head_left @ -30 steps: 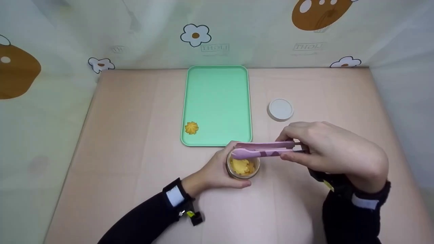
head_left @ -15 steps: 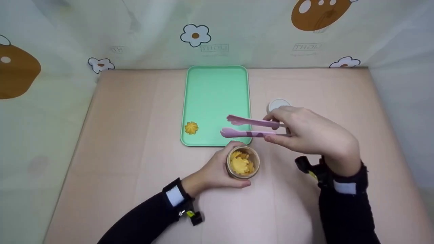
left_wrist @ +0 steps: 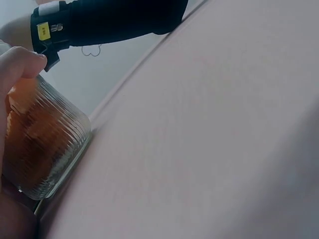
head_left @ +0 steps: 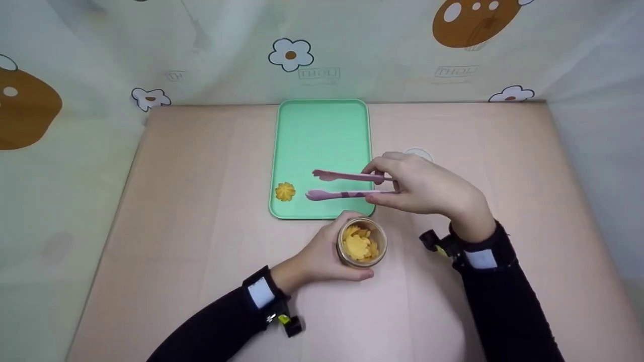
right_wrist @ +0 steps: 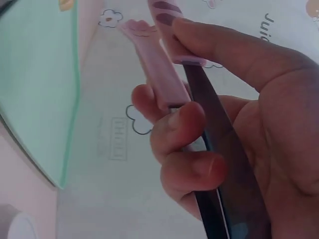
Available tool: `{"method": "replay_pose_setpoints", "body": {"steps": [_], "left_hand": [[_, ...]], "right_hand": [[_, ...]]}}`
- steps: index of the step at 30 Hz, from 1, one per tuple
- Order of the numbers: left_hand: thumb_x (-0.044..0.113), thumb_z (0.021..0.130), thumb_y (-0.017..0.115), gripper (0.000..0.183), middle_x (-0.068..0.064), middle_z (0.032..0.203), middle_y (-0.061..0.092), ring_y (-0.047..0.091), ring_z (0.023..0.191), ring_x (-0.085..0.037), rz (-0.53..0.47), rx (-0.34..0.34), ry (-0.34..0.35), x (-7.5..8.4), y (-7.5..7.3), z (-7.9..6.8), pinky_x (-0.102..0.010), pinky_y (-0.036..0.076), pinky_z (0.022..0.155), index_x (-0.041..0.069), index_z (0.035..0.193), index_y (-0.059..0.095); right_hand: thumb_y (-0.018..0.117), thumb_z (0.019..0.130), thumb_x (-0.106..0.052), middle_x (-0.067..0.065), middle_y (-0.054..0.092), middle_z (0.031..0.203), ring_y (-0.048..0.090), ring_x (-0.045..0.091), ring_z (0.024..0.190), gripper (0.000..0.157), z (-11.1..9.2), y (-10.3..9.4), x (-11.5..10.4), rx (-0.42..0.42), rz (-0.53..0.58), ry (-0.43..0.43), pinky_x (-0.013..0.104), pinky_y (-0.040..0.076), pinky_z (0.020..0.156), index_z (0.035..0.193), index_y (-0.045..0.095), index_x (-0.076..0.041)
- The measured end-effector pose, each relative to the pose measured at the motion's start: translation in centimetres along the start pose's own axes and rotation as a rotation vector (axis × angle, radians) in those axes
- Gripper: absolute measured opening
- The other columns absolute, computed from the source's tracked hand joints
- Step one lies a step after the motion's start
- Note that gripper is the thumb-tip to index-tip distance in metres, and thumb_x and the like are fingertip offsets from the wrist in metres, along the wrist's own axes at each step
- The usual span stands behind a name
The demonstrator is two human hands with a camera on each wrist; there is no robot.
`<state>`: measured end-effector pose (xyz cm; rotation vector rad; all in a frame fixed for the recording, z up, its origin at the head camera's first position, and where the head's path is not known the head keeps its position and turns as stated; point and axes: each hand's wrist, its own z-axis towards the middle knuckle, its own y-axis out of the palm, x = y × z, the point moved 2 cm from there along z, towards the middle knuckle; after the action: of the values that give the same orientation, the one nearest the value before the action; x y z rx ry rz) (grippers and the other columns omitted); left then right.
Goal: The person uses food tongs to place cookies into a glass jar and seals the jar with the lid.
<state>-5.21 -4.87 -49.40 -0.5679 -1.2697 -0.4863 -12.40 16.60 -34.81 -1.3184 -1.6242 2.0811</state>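
Observation:
My left hand [head_left: 327, 254] grips a ribbed glass jar [left_wrist: 55, 139] whose open mouth faces up. Yellow cookies [head_left: 358, 245] lie inside it. Just beyond the jar, my right hand [head_left: 422, 183] holds pink-tipped tongs [head_left: 332, 194] with thumb and fingers around the metal arms. The tongs' tips are spread apart above the green tray [head_left: 322, 136], with nothing between them. One flower-shaped cookie [head_left: 285, 191] sits in the tray's near left corner, a short way left of the tips.
A round white lid [head_left: 421, 152] lies right of the tray, mostly hidden behind my right hand; part of it shows in the right wrist view. A patterned curtain [head_left: 226, 60] hangs along the table's far edge.
My right hand has carried the tongs from over the jar's mouth forward and left to above the tray. The tongs' arms have spread wider. My left hand stays on the jar.

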Motion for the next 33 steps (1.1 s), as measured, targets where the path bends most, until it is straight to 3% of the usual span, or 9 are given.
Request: {"method": "replay_pose_setpoints", "body": {"steps": [7, 17, 24, 33], "left_hand": [[0.022, 0.074, 0.102, 0.093, 0.003, 0.142, 0.067, 0.063, 0.132, -0.020, 0.022, 0.009, 0.006, 0.1, -0.2, -0.1, -0.042, 0.048, 0.119, 0.017, 0.151, 0.049], [0.023, 0.074, 0.102, 0.092, 0.005, 0.142, 0.067, 0.063, 0.133, -0.019, 0.037, 0.004, 0.003, 0.1, -0.1, 0.0, -0.041, 0.047, 0.120, 0.021, 0.150, 0.049], [0.024, 0.075, 0.102, 0.092, 0.006, 0.142, 0.066, 0.062, 0.133, -0.019, 0.044, 0.001, 0.009, -0.1, -0.1, 0.0, -0.040, 0.046, 0.120, 0.016, 0.150, 0.049], [0.024, 0.074, 0.102, 0.093, 0.007, 0.142, 0.066, 0.062, 0.133, -0.018, 0.052, 0.009, 0.013, -0.2, -0.1, -0.1, -0.040, 0.047, 0.119, 0.021, 0.150, 0.049]], "right_hand": [[0.080, 0.101, -0.036, 0.007, 0.072, 0.110, 0.061, 0.021, 0.082, 0.041, 3.8, 0.9, 0.7, -0.058, 0.013, -0.055, 0.040, 0.054, 0.076, 0.131, 0.073, -0.009], [0.075, 0.104, -0.036, 0.009, 0.070, 0.113, 0.066, 0.031, 0.104, 0.043, 8.8, 3.2, 1.3, -0.190, -0.035, -0.046, 0.044, 0.057, 0.090, 0.136, 0.070, -0.008], [0.074, 0.104, -0.037, 0.009, 0.069, 0.112, 0.065, 0.031, 0.103, 0.044, 10.3, 5.1, 2.1, -0.174, -0.022, -0.075, 0.045, 0.055, 0.091, 0.136, 0.070, -0.007], [0.075, 0.104, -0.035, 0.011, 0.071, 0.116, 0.066, 0.030, 0.105, 0.044, 10.3, 6.1, 2.9, -0.193, -0.015, -0.058, 0.046, 0.057, 0.094, 0.136, 0.070, -0.007]]}}
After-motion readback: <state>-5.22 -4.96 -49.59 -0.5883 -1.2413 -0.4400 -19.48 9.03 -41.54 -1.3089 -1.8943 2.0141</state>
